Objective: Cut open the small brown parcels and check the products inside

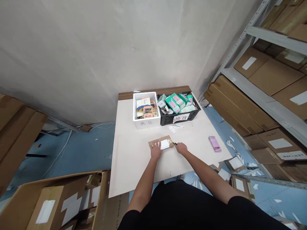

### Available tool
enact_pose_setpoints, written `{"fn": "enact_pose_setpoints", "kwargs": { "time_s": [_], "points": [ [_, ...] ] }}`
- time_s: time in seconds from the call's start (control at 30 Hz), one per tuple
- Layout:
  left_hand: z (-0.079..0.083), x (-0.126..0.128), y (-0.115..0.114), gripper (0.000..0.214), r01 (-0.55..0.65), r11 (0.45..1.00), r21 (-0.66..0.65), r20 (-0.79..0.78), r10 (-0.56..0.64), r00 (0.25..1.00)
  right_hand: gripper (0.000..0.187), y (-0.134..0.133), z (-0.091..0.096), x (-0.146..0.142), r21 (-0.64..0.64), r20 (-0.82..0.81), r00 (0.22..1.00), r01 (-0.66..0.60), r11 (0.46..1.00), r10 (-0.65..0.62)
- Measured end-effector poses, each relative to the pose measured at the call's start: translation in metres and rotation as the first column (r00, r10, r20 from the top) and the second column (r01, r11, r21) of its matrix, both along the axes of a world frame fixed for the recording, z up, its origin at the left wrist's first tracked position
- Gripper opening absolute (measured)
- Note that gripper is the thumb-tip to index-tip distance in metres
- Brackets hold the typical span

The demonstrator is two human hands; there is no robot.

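Observation:
A small flat cardboard parcel (165, 141) with a white label lies in the middle of the pale table (134, 159). My left hand (156, 149) rests flat on the parcel's left end, fingers spread. My right hand (181, 148) is closed beside the parcel's right edge, gripping a small dark tool (175, 143) whose tip touches the parcel. What the tool is, I cannot make out.
At the table's back stand a white foam box (146, 123) of small boxes and a black crate (179, 117) of green and pink boxes. A pink item (214, 143) lies at right. Cardboard cartons fill the shelving (268, 102) at right and the floor at left.

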State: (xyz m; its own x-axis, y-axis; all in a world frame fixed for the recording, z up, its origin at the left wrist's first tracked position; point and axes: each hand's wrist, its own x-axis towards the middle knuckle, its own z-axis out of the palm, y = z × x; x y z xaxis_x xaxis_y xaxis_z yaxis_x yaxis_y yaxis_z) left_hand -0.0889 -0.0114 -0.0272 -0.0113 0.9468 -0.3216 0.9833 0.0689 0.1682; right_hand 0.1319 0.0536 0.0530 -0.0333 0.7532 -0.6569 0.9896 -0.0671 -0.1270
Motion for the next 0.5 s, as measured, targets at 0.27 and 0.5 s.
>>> {"fn": "enact_pose_setpoints", "kwargs": {
  "time_s": [0.27, 0.5],
  "points": [
    [-0.001, 0.000, 0.000, 0.072, 0.005, 1.000, 0.010, 0.002, -0.005, 1.000, 0.052, -0.006, 0.000, 0.013, 0.113, -0.066, 0.987, 0.152, 0.982, -0.145],
    [-0.002, -0.001, -0.001, 0.072, 0.005, 1.000, 0.025, -0.005, -0.005, 1.000, 0.045, 0.022, -0.002, -0.028, 0.138, -0.015, 1.000, 0.013, 0.990, -0.011]
  ]
}}
